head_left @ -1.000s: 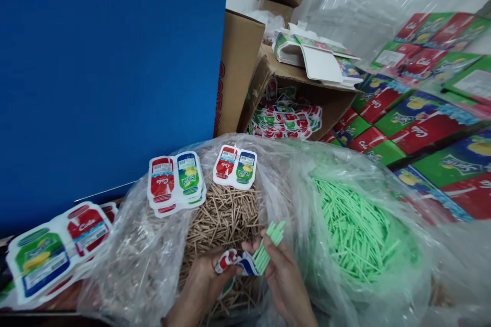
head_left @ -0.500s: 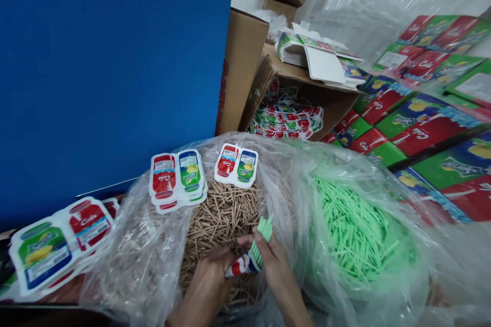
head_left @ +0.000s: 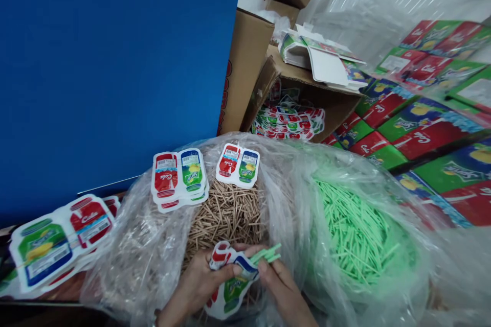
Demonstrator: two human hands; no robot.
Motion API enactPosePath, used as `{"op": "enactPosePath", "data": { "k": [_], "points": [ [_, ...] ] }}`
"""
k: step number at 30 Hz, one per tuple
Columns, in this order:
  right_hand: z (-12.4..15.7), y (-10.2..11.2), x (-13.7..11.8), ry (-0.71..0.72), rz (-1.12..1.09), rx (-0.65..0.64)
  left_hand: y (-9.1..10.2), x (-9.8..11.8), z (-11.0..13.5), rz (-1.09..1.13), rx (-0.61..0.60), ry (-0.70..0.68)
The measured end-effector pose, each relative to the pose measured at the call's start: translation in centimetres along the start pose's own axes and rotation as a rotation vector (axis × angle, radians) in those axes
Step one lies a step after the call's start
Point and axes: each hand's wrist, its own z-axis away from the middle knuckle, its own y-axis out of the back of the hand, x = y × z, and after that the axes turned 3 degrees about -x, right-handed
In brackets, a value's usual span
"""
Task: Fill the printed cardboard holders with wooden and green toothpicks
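over the near edge of the bag of brown sticks (head_left: 148,248), the left hand (head_left: 197,286) grasps the printed pouch (head_left: 233,286) and the right hand (head_left: 282,286) pinches green sticks (head_left: 268,254) that fan out, so some may slip among the brown ones.

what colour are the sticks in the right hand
The sticks in the right hand are light green, like the pile beside them; head view.

One camera, worn on the person's head, faces forward and steeply down, close above the left hand (head_left: 192,286) and right hand (head_left: 282,286) at the frame's lower edge; a blue panel (head_left: 115,71) fills the left, printed cartons (head_left: 429,127) the right.
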Motion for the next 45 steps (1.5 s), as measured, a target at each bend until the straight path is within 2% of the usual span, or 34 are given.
{"op": "enactPosePath", "data": {
  "k": [3,5,9,11,13,16,19,21,22,26,30,33,37,40,42,45],
  "points": [
    [0.3,-0.3,0.1,-0.008,-0.016,0.061,0.1,0.3,0.0,-0.013,0.009,-0.015],
    [0.4,-0.6,0.3,0.029,0.053,0.093,0.2,0.3,0.0,-0.042,0.023,-0.019],
    [0.5,-1.0,0.4,0.281,0.426,0.21,0.3,0.2,0.2,-0.111,0.045,-0.031],
    [0.5,-0.9,0.2,0.398,0.647,0.137,0.3,0.2,0.4,-0.162,0.045,-0.065],
    [0.3,-0.6,-0.3,0.444,0.768,0.061,0.5,0.5,0.7,-0.235,0.046,-0.122],
    [0.0,-0.3,-1.5,0.424,0.817,0.044,0.7,1.0,1.0,-0.404,0.025,-0.24],
    [-0.2,-0.2,-2.8,0.348,0.859,-0.082,1.0,1.5,1.2,-0.599,-0.024,-0.371],
    [-0.2,-0.2,-3.2,0.293,0.822,-0.152,1.1,1.6,1.4,-0.65,-0.048,-0.417],
    [-0.1,-0.2,-3.2,0.275,0.759,-0.143,1.2,1.7,1.5,-0.631,-0.052,-0.415],
    [-0.1,-1.0,-1.6,0.173,0.348,-0.029,1.4,2.0,1.9,-0.373,0.018,-0.286],
    [-0.8,-2.5,-0.2,0.017,0.178,-0.044,1.9,2.6,1.9,-0.157,0.042,-0.216],
    [-1.7,-3.3,-0.3,-0.004,0.06,0.003,2.4,2.8,1.7,-0.033,0.166,-0.139],
    [-3.1,-3.9,-1.4,-0.011,0.102,-0.062,3.3,2.9,1.9,0.005,0.369,-0.127],
    [-4.2,-4.6,-2.2,-0.03,0.15,-0.093,4.1,3.4,2.3,0.004,0.432,-0.133],
    [-4.9,-5.2,-2.5,-0.031,0.165,-0.063,4.7,3.9,2.8,0.028,0.434,-0.117],
    [-5.6,-5.7,-2.8,-0.005,0.175,-0.039,5.9,4.9,3.6,0.113,0.336,-0.154]
  ]
}}
